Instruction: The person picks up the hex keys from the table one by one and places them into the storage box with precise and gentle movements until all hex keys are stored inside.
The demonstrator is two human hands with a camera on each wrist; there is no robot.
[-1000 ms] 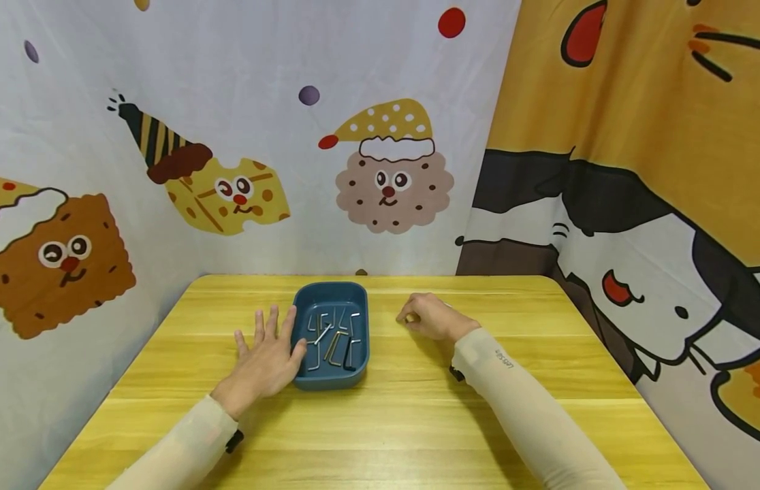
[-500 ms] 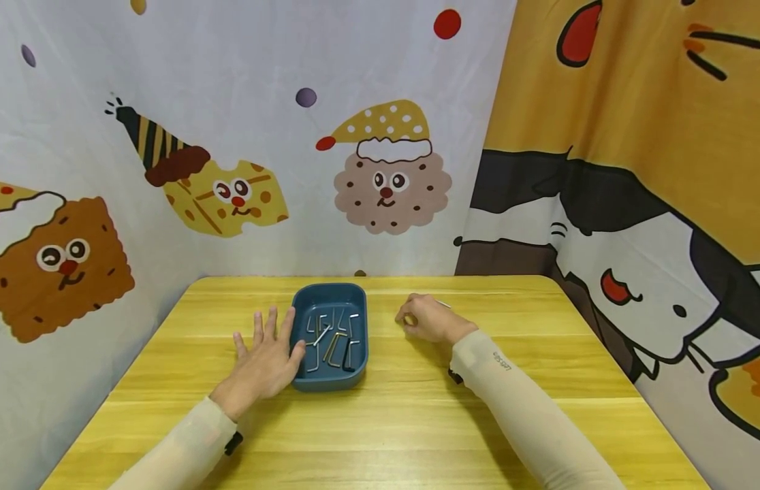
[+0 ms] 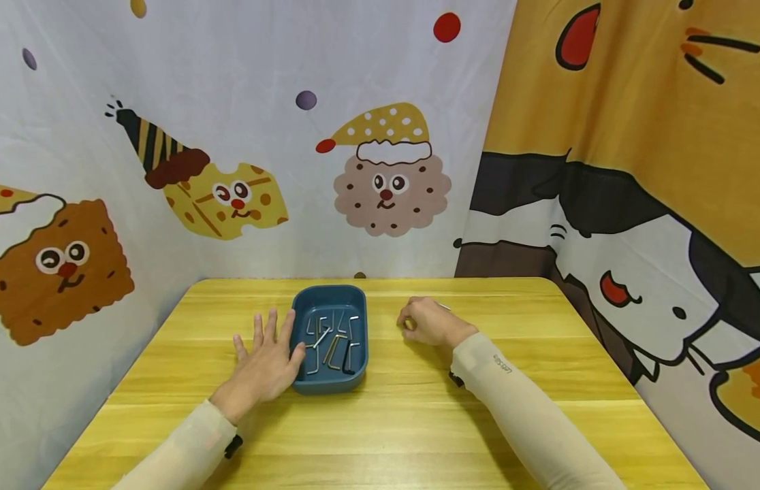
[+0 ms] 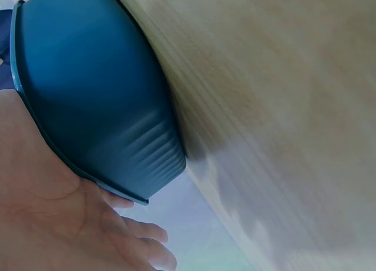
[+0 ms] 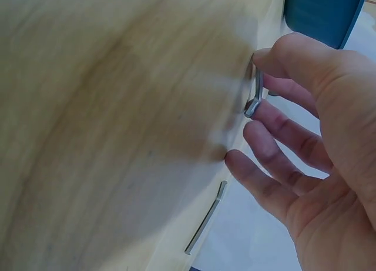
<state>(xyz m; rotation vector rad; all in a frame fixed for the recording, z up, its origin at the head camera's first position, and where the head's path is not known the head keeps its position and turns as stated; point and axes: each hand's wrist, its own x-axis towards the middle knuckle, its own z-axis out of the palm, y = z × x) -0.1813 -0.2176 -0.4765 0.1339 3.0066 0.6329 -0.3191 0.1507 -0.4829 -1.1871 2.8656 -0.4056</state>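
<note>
A dark blue tray (image 3: 329,388) stands on the table and holds several L-shaped hex keys (image 3: 336,347), silver, brass-coloured and black. My left hand (image 3: 266,364) lies against the tray's left side with its fingers spread and straight. In the left wrist view its palm (image 4: 53,206) is at the rim. To the right of the tray, my right hand (image 3: 430,320) is low over the table. Its thumb and fingers pinch a silver hex key (image 5: 257,90) at the tabletop, best seen in the right wrist view; in the head view the hand hides this key.
Another silver hex key (image 5: 205,219) lies on the wooden table (image 3: 410,435) beyond the right hand; only a bit of it (image 3: 443,305) shows in the head view. Behind the table's far edge hangs a printed cloth (image 3: 380,61).
Both hands and the tray stay in nearly the same places. The right fingers shift only slightly at the tabletop, and the head view tilts a little.
</note>
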